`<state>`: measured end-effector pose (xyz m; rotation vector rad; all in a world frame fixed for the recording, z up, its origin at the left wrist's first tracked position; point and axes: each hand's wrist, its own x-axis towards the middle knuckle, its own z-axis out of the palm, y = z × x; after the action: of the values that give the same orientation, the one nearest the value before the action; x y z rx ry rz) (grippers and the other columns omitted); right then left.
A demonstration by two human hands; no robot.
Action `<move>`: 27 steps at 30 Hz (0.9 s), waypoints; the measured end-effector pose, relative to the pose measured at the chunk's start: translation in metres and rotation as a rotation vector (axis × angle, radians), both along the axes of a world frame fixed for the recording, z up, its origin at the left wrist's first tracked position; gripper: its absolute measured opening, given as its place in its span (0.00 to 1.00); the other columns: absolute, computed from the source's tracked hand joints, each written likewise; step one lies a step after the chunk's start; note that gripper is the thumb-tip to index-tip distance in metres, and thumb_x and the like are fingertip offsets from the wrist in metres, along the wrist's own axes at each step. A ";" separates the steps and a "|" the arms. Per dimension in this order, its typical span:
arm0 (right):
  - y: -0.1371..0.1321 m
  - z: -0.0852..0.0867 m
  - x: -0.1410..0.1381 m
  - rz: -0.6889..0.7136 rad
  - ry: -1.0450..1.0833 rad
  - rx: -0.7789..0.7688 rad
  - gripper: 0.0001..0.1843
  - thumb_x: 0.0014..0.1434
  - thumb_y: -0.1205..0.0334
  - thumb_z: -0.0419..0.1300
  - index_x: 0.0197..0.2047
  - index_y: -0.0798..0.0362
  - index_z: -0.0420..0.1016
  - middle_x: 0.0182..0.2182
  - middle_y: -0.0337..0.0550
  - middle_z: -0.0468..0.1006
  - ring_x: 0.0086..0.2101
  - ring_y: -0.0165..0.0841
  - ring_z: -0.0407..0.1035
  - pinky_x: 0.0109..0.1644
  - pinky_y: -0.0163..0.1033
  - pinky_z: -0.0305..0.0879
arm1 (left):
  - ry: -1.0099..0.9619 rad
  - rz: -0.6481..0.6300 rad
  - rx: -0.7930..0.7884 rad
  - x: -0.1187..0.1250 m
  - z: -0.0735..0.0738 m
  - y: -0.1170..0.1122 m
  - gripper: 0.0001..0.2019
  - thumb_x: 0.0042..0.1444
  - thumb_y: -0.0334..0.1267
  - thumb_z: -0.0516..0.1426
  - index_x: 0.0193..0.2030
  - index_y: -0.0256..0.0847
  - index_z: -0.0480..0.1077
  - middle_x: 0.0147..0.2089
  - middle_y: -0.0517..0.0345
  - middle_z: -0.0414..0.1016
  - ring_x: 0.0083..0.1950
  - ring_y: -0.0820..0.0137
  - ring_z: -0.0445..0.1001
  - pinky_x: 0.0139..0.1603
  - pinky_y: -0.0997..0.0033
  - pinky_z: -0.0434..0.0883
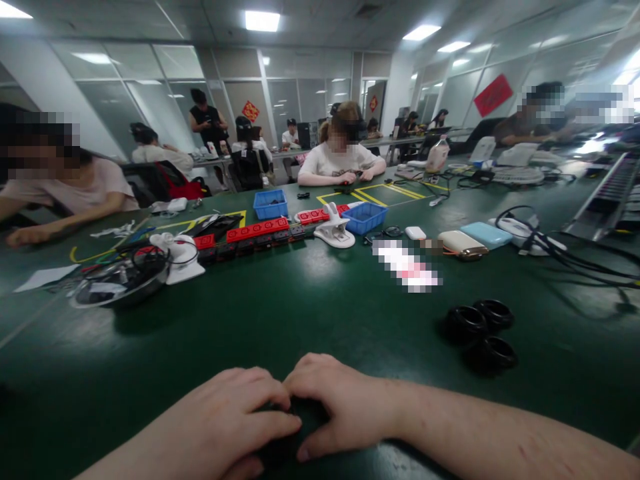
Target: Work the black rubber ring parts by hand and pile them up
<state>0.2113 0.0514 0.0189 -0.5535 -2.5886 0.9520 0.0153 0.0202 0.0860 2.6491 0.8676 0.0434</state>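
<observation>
At the near edge of the table, my left hand (245,413) curls its thumb and fingers round a small black part (281,448). Most of that part is hidden by the fingers and lost in dark shadow, so its kind cannot be made out. My right hand (337,400) meets it from the other side, with bent fingers against the far side and the thumb close to the near side. The fingertips of both hands nearly touch. To the right stand three black ring-shaped parts (467,321) in a loose cluster, apart from my hands.
Beyond my hands lie red and black socket strips (257,230), a white clip-on base (334,230), blue bins (270,204) and a metal bowl (117,290) of cables. Power banks (486,235) and black cables (575,257) lie at right. Several people sit around.
</observation>
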 end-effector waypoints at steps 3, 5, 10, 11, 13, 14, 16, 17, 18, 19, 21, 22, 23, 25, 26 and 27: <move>0.000 -0.004 -0.003 -0.008 -0.014 0.047 0.15 0.46 0.63 0.66 0.39 0.54 0.71 0.32 0.37 0.75 0.35 0.29 0.68 0.45 0.34 0.59 | 0.057 0.008 -0.032 0.003 -0.007 0.001 0.23 0.44 0.26 0.53 0.45 0.55 0.69 0.43 0.66 0.73 0.42 0.67 0.71 0.40 0.71 0.67; 0.000 -0.003 -0.003 -0.016 -0.038 0.054 0.15 0.47 0.62 0.66 0.39 0.54 0.71 0.31 0.36 0.74 0.34 0.29 0.68 0.43 0.33 0.59 | 0.084 0.043 -0.052 0.005 -0.007 0.001 0.21 0.44 0.28 0.55 0.44 0.54 0.70 0.43 0.65 0.73 0.41 0.66 0.71 0.40 0.70 0.66; -0.004 0.000 -0.004 -0.061 -0.053 0.049 0.16 0.46 0.59 0.66 0.39 0.53 0.71 0.31 0.36 0.73 0.33 0.30 0.66 0.40 0.35 0.58 | 0.205 0.266 -0.063 0.016 -0.001 -0.003 0.10 0.46 0.37 0.61 0.37 0.43 0.72 0.36 0.58 0.73 0.37 0.62 0.71 0.36 0.65 0.67; -0.005 -0.001 -0.005 -0.085 -0.055 0.055 0.18 0.45 0.58 0.67 0.39 0.53 0.70 0.32 0.37 0.73 0.33 0.31 0.66 0.40 0.35 0.59 | 0.225 0.307 -0.041 0.019 -0.002 -0.005 0.10 0.46 0.40 0.61 0.36 0.41 0.72 0.35 0.57 0.73 0.37 0.61 0.71 0.36 0.63 0.67; -0.008 -0.003 -0.007 -0.141 -0.076 0.072 0.21 0.42 0.55 0.68 0.39 0.54 0.70 0.33 0.39 0.72 0.34 0.32 0.64 0.39 0.36 0.59 | 0.257 0.359 0.025 0.025 -0.006 -0.009 0.13 0.47 0.46 0.60 0.33 0.38 0.72 0.34 0.54 0.73 0.35 0.59 0.71 0.35 0.60 0.67; -0.010 -0.004 -0.008 -0.165 -0.095 0.082 0.23 0.40 0.54 0.69 0.37 0.54 0.69 0.32 0.39 0.71 0.33 0.32 0.64 0.38 0.36 0.58 | 0.272 0.381 0.063 0.028 -0.008 -0.011 0.14 0.48 0.48 0.59 0.33 0.37 0.72 0.33 0.53 0.73 0.34 0.59 0.71 0.34 0.59 0.67; -0.012 -0.006 -0.010 -0.203 -0.131 0.101 0.25 0.37 0.50 0.69 0.35 0.55 0.68 0.30 0.39 0.70 0.31 0.32 0.62 0.36 0.37 0.58 | 0.299 0.420 0.130 0.032 -0.013 -0.015 0.16 0.51 0.50 0.56 0.32 0.36 0.72 0.31 0.51 0.73 0.32 0.58 0.70 0.33 0.58 0.67; -0.013 -0.007 -0.011 -0.213 -0.143 0.113 0.26 0.36 0.48 0.69 0.34 0.54 0.68 0.30 0.39 0.69 0.31 0.32 0.62 0.35 0.37 0.58 | 0.307 0.434 0.156 0.034 -0.015 -0.017 0.17 0.52 0.51 0.54 0.31 0.36 0.72 0.30 0.50 0.72 0.32 0.57 0.70 0.32 0.57 0.66; -0.013 -0.008 -0.012 -0.217 -0.151 0.126 0.27 0.36 0.47 0.69 0.34 0.54 0.68 0.30 0.38 0.69 0.30 0.32 0.61 0.35 0.37 0.58 | 0.307 0.443 0.170 0.034 -0.016 -0.018 0.18 0.52 0.52 0.53 0.31 0.36 0.72 0.30 0.50 0.72 0.31 0.57 0.70 0.32 0.56 0.66; -0.013 -0.008 -0.012 -0.212 -0.156 0.139 0.27 0.36 0.45 0.68 0.35 0.54 0.68 0.30 0.38 0.69 0.30 0.32 0.61 0.35 0.37 0.57 | 0.301 0.446 0.173 0.034 -0.017 -0.018 0.20 0.52 0.53 0.53 0.31 0.36 0.72 0.29 0.50 0.72 0.31 0.56 0.70 0.32 0.55 0.66; -0.013 -0.008 -0.011 -0.190 -0.164 0.162 0.27 0.38 0.44 0.67 0.36 0.54 0.68 0.30 0.39 0.69 0.31 0.33 0.62 0.35 0.38 0.57 | 0.272 0.439 0.147 0.032 -0.017 -0.017 0.23 0.52 0.57 0.52 0.31 0.36 0.72 0.30 0.50 0.72 0.31 0.56 0.70 0.33 0.53 0.66; -0.013 -0.008 -0.011 -0.174 -0.166 0.166 0.27 0.39 0.45 0.66 0.37 0.54 0.69 0.30 0.39 0.69 0.31 0.33 0.62 0.35 0.38 0.57 | 0.250 0.431 0.129 0.030 -0.016 -0.016 0.24 0.51 0.59 0.52 0.32 0.36 0.72 0.31 0.49 0.72 0.32 0.56 0.70 0.35 0.52 0.66; -0.012 -0.007 -0.010 -0.156 -0.166 0.163 0.27 0.39 0.46 0.67 0.38 0.54 0.69 0.31 0.40 0.70 0.32 0.33 0.63 0.36 0.38 0.58 | 0.223 0.416 0.113 0.028 -0.013 -0.014 0.25 0.50 0.60 0.53 0.33 0.36 0.72 0.33 0.49 0.73 0.34 0.56 0.70 0.37 0.52 0.66; -0.010 -0.004 -0.007 -0.122 -0.157 0.142 0.27 0.40 0.49 0.68 0.42 0.53 0.70 0.33 0.40 0.71 0.34 0.34 0.64 0.39 0.38 0.58 | 0.153 0.338 0.062 0.023 -0.006 -0.010 0.25 0.47 0.59 0.56 0.39 0.37 0.72 0.38 0.50 0.73 0.38 0.56 0.70 0.41 0.52 0.66; -0.008 -0.003 -0.006 -0.098 -0.149 0.127 0.28 0.39 0.50 0.68 0.43 0.53 0.70 0.34 0.40 0.71 0.34 0.33 0.64 0.39 0.38 0.58 | 0.117 0.277 0.021 0.021 -0.001 -0.008 0.24 0.46 0.56 0.59 0.42 0.40 0.71 0.41 0.52 0.73 0.40 0.57 0.71 0.43 0.54 0.66; -0.007 -0.001 -0.005 -0.068 -0.139 0.111 0.28 0.39 0.52 0.69 0.43 0.52 0.70 0.34 0.39 0.71 0.35 0.33 0.64 0.40 0.38 0.58 | 0.084 0.214 -0.025 0.019 0.004 -0.006 0.22 0.45 0.51 0.62 0.45 0.43 0.70 0.44 0.55 0.73 0.42 0.59 0.71 0.45 0.57 0.66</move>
<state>0.2068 0.0444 0.0175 -0.6948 -2.7054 0.7684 0.0339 0.0144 0.0898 2.5403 1.1681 -0.0256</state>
